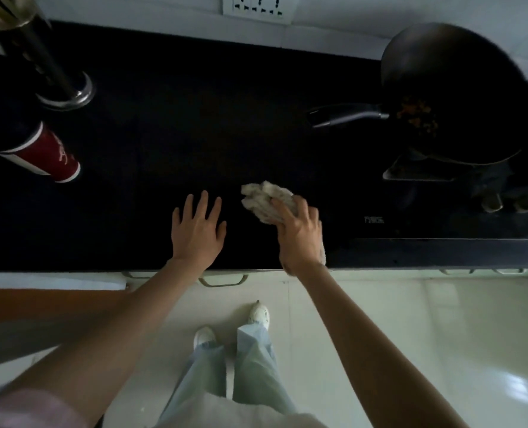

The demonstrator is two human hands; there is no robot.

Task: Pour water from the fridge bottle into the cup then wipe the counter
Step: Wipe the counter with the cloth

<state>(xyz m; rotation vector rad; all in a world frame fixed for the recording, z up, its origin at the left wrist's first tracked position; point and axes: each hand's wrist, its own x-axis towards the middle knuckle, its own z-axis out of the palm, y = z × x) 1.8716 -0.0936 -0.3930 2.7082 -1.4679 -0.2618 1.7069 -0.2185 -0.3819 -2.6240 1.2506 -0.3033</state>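
Cloth (267, 200), pale and crumpled, sits bunched under your right hand (299, 233) on the dark surface (194, 118), near its front edge at about five o'clock. Your grip on it is clenched, fingers curled over the wad. It looks soft and light, so it will likely fold and drag; hold it by the bunched middle and press flat. Your left hand (198, 231) rests released, fingers spread, just beside it. The red cup (45, 152) stands well apart at nine o'clock.
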